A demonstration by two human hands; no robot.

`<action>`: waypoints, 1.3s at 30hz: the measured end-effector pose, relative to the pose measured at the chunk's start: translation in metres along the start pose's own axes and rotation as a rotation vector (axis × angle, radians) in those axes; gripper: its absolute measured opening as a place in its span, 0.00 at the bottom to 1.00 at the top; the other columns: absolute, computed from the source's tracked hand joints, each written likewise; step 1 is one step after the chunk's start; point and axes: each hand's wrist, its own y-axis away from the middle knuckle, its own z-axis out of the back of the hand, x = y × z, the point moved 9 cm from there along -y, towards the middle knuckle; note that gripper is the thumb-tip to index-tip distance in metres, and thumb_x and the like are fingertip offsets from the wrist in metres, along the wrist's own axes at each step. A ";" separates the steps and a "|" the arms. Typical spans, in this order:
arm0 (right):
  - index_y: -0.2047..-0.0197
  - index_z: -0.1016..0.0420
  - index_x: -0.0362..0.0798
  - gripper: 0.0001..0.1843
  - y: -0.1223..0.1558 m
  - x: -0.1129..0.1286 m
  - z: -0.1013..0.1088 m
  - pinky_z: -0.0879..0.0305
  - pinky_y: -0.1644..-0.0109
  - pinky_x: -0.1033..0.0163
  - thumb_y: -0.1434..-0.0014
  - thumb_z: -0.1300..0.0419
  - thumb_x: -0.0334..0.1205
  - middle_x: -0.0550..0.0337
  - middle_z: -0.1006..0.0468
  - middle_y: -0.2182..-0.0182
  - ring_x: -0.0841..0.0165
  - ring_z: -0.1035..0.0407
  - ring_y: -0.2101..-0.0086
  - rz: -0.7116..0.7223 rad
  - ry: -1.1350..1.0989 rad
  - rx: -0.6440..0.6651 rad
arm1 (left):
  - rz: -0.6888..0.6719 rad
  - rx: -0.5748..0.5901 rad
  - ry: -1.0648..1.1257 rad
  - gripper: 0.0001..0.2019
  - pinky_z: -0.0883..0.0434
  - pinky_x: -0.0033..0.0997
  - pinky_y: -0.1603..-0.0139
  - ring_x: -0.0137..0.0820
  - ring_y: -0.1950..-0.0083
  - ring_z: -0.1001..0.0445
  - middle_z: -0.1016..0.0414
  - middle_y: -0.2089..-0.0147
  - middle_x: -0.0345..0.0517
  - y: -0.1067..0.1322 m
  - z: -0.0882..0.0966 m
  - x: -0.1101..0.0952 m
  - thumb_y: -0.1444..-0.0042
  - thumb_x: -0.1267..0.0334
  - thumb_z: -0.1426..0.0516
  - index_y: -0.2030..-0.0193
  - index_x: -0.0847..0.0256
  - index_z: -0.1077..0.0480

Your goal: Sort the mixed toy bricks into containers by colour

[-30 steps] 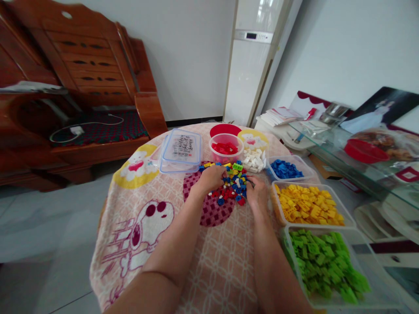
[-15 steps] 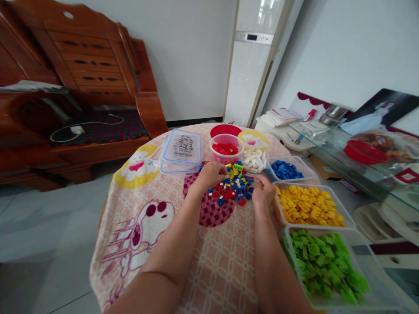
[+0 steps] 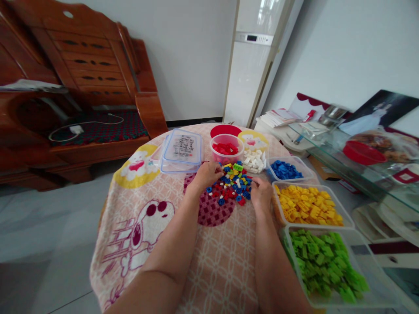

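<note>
A mixed pile of small toy building bricks (image 3: 234,185) in red, blue, yellow, green and white lies on the tablecloth between my hands. At its left edge is my left hand (image 3: 207,175), fingers curled and pinched together among the bricks; what they hold is too small to make out. My right hand (image 3: 261,192) reaches the pile's right edge, thumb and fingers drawn together beside blue pieces, and its grasp is unclear too. Beyond the pile stand a round tub of red bricks (image 3: 225,149) and a loose heap of white bricks (image 3: 254,161).
To the right, clear plastic boxes hold blue bricks (image 3: 285,170), yellow bricks (image 3: 307,205) and green bricks (image 3: 325,261). Stacked plastic lids (image 3: 182,148) lie at the back left, and a red lid (image 3: 225,130) lies behind the tub. A glass shelf (image 3: 360,168) stands past the boxes.
My left hand has shifted slightly left, uncovering a blue piece at the pile's left edge. My right hand has moved a little left and down along the right edge.
</note>
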 end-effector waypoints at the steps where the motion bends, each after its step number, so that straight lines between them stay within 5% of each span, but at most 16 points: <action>1: 0.64 0.16 0.46 0.16 -0.001 0.000 -0.001 0.31 0.48 0.51 0.48 0.46 0.34 0.49 0.16 0.64 0.56 0.25 0.60 0.014 0.011 -0.001 | 0.003 -0.009 -0.010 0.08 0.33 0.28 0.62 0.32 0.66 0.25 0.19 0.68 0.45 0.000 0.000 0.002 0.45 0.65 0.41 0.66 0.62 0.20; 12: 0.59 0.15 0.47 0.17 -0.017 0.005 -0.010 0.33 0.48 0.53 0.48 0.41 0.28 0.47 0.20 0.62 0.55 0.26 0.58 -0.048 0.219 0.042 | 0.024 -0.028 -0.004 0.09 0.34 0.28 0.63 0.32 0.67 0.26 0.19 0.68 0.45 0.000 0.001 0.005 0.45 0.66 0.42 0.66 0.62 0.19; 20: 0.68 0.18 0.47 0.12 -0.012 0.010 -0.004 0.33 0.51 0.55 0.47 0.44 0.29 0.48 0.19 0.66 0.57 0.26 0.61 -0.018 0.255 0.020 | 0.023 -0.046 0.038 0.09 0.35 0.28 0.64 0.30 0.68 0.28 0.20 0.69 0.45 -0.002 -0.002 0.012 0.46 0.64 0.42 0.67 0.62 0.19; 26: 0.71 0.21 0.47 0.08 -0.011 0.014 0.012 0.31 0.54 0.56 0.49 0.43 0.36 0.50 0.18 0.70 0.59 0.26 0.65 -0.032 0.058 -0.052 | 0.027 -0.044 0.050 0.10 0.37 0.28 0.65 0.30 0.68 0.28 0.20 0.69 0.45 -0.003 -0.004 0.014 0.46 0.65 0.42 0.66 0.63 0.19; 35: 0.62 0.21 0.44 0.14 -0.010 0.004 0.034 0.26 0.72 0.59 0.49 0.41 0.43 0.57 0.21 0.74 0.63 0.25 0.76 -0.312 -0.521 -0.275 | 0.039 -0.035 0.053 0.10 0.37 0.28 0.66 0.30 0.69 0.28 0.20 0.69 0.46 -0.002 -0.005 0.016 0.46 0.65 0.42 0.66 0.65 0.18; 39: 0.54 0.25 0.42 0.18 -0.008 -0.009 0.051 0.20 0.62 0.55 0.47 0.41 0.40 0.58 0.22 0.69 0.62 0.20 0.69 -0.392 -0.794 -0.537 | 0.041 -0.034 0.052 0.11 0.37 0.28 0.66 0.30 0.69 0.28 0.19 0.68 0.47 -0.003 -0.007 0.017 0.45 0.64 0.42 0.64 0.65 0.18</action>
